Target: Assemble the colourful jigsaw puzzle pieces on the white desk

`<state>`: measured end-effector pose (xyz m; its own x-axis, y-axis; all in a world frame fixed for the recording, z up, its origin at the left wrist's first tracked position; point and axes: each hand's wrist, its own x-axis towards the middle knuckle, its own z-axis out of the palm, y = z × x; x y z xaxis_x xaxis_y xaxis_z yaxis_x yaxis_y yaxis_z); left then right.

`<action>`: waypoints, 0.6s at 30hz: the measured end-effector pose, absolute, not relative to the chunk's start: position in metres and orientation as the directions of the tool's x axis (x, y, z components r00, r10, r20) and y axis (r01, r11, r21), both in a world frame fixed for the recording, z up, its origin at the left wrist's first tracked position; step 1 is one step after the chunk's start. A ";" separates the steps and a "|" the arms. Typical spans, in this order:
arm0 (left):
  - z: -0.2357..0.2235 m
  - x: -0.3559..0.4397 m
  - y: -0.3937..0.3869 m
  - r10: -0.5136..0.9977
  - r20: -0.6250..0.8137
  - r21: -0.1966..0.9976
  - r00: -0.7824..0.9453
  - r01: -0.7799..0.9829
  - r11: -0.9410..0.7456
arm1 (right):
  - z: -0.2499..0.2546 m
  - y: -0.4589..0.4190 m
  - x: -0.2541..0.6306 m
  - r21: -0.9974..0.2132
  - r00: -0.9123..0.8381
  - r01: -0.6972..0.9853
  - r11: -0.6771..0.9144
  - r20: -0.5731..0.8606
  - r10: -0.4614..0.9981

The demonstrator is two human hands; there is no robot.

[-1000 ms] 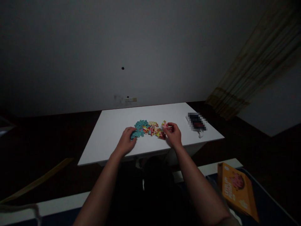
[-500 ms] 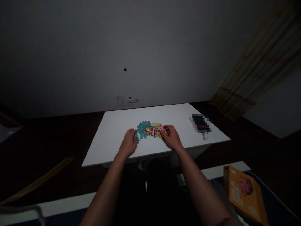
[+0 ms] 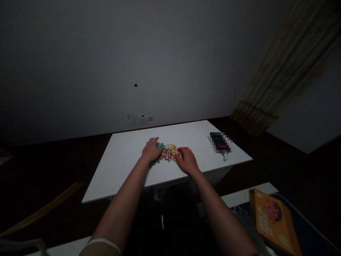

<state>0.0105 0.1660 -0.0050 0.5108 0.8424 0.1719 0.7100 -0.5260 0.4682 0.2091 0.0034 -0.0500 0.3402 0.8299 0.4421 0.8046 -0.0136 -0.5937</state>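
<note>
On the white table (image 3: 125,149), puzzle pieces (image 3: 168,153) are lying bunched.
Left hand (image 3: 152,150) is resting spread at the teal end, right hand (image 3: 188,160) is resting curled by the pink, its grip unclear; light, level pressure should be keeping edges from lifting.

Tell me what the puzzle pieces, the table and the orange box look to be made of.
Puzzle pieces: probably printed cardboard, judging by their flat, colourful, notched shapes; gloss is unclear.
Table: perhaps laminate or painted board, its white top smooth and even with straight edges.
Orange box: likely printed card, matte-looking in dim light, with flat faces and lettering.
</note>
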 end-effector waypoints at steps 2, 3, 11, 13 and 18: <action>-0.010 0.019 0.173 0.833 0.153 0.493 0.532 0.689 -0.531 | -0.049 0.003 0.209 -0.594 0.339 0.804 -0.012 0.441 0.831; -0.014 0.021 0.175 0.828 0.156 0.502 0.538 0.679 -0.536 | -0.049 0.003 0.209 -0.594 0.339 0.805 -0.014 0.440 0.831; -0.030 0.015 0.180 0.798 0.295 0.666 0.525 0.486 -0.566 | -0.046 0.002 0.207 -0.574 0.322 0.819 -0.027 0.420 0.849; -0.029 0.009 0.185 0.819 0.310 0.734 0.483 0.427 -0.529 | -0.046 0.003 0.207 -0.572 0.319 0.820 -0.026 0.417 0.851; -0.028 -0.010 0.202 0.916 0.239 0.902 0.324 0.275 -0.333 | -0.048 0.004 0.207 -0.578 0.321 0.815 -0.028 0.412 0.853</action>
<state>-0.0097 0.2022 -0.0278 0.3235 0.9155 0.2390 0.2753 -0.3328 0.9019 0.2066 0.0040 -0.0481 0.3212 0.8527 0.4120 0.8152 -0.0276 -0.5785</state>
